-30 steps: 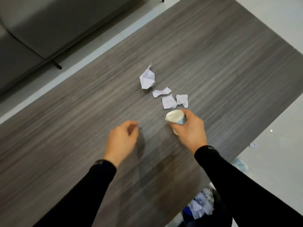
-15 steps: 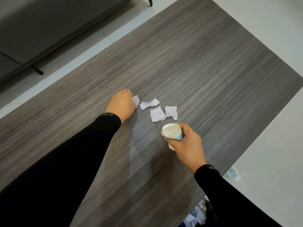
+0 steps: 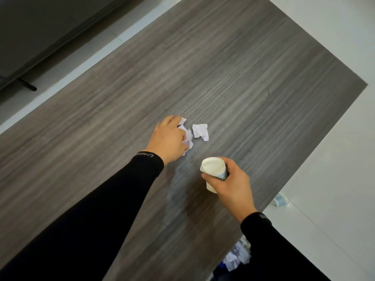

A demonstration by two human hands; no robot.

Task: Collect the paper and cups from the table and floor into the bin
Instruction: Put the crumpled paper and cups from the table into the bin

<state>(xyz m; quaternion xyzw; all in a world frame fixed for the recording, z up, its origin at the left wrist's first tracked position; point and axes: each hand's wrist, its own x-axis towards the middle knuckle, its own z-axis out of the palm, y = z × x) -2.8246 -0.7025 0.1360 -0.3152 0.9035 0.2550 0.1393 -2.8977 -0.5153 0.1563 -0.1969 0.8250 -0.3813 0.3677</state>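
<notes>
A grey wood-grain table point(image 3: 253, 82) stands on pale floor. The left hand point(image 3: 169, 138) has its fingers curled over crumpled paper scraps point(image 3: 187, 138), one loose scrap point(image 3: 200, 131) just beside. The right hand point(image 3: 229, 183) grips a white paper cup point(image 3: 213, 169). Another cup point(image 3: 281, 200) lies on the floor; paper point(image 3: 236, 258) fills the bin below.

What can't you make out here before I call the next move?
- Paper under the left hand: the hand covers most of it, so piece count is unclear.
- Bin: cut by the bottom edge and hidden by the right sleeve; only paper inside shows.
- Cup in the right hand: contents not visible.
- Floor cup: small, partly behind the table edge.
</notes>
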